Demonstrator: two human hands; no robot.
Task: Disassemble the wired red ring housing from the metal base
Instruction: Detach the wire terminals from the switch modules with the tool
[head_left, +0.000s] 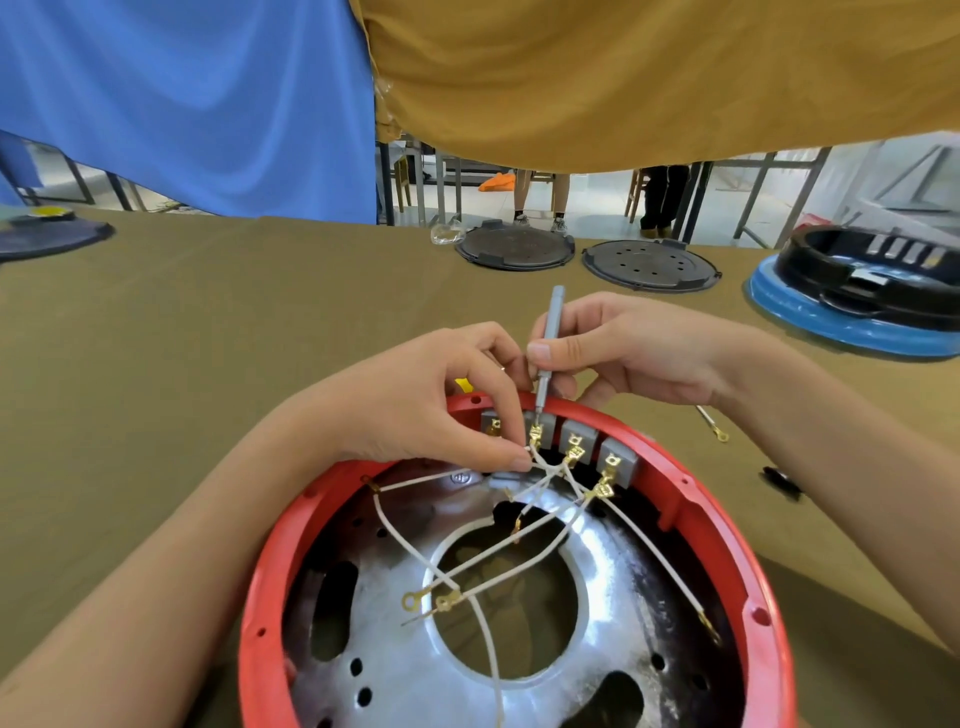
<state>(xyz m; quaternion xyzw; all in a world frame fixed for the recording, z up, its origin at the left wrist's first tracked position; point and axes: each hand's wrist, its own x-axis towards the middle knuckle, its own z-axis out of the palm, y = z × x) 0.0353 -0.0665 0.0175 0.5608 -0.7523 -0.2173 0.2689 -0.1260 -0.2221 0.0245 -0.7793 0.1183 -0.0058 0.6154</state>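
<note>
The red ring housing (270, 571) lies in front of me, around a shiny metal base (395, 670) with a round central hole. White wires (400, 540) with brass lugs cross over the base and run to grey terminal blocks (576, 434) on the far inner rim. My left hand (431, 400) pinches a white wire just below a brass terminal (535, 434). A slim grey screwdriver (548, 343) stands nearly upright in my right hand (628, 348), which grips its shaft, the tip on that terminal.
The olive-brown table (208, 322) carries two dark round lids (514, 244) (652, 265) at the back and a black and blue appliance part (857, 291) at far right. A loose lugged wire (711, 423) lies right of the housing. Blue and mustard cloths hang above.
</note>
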